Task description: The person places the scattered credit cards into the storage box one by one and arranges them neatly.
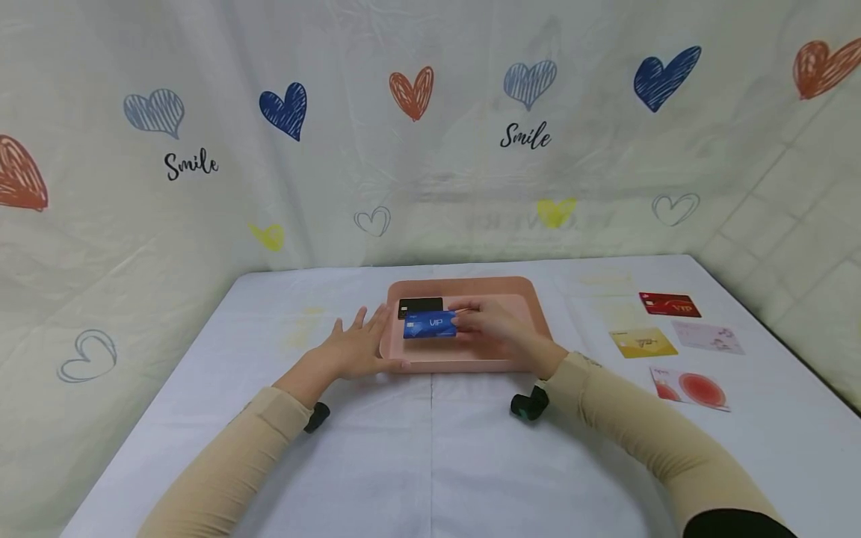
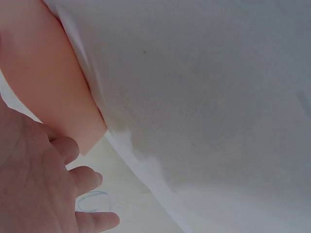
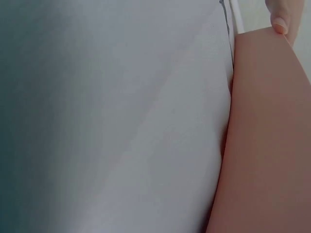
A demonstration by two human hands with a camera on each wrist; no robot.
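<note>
A pink tray (image 1: 464, 367) lies on the white table. At its left edge my left hand (image 1: 356, 351) is spread, fingers extended and thumb along the near corner. The left wrist view shows this hand (image 2: 39, 174) against the tray's wall (image 2: 48, 82). Over the tray, my right hand (image 1: 501, 329) pinches the right end of a blue VIP bank card (image 1: 430, 324). Just behind it a black card (image 1: 421, 305) lies in the tray, partly covered by the blue one. The right wrist view has the tray's side (image 3: 267, 136) and a digit (image 3: 279, 19) on its far corner.
Right of the tray lie a red VIP card (image 1: 670, 304), a gold card (image 1: 643, 343), a pale pink-lilac card (image 1: 708, 338) and a white card with red circles (image 1: 690, 388). A curtain (image 1: 457, 164) printed with hearts hangs behind the table.
</note>
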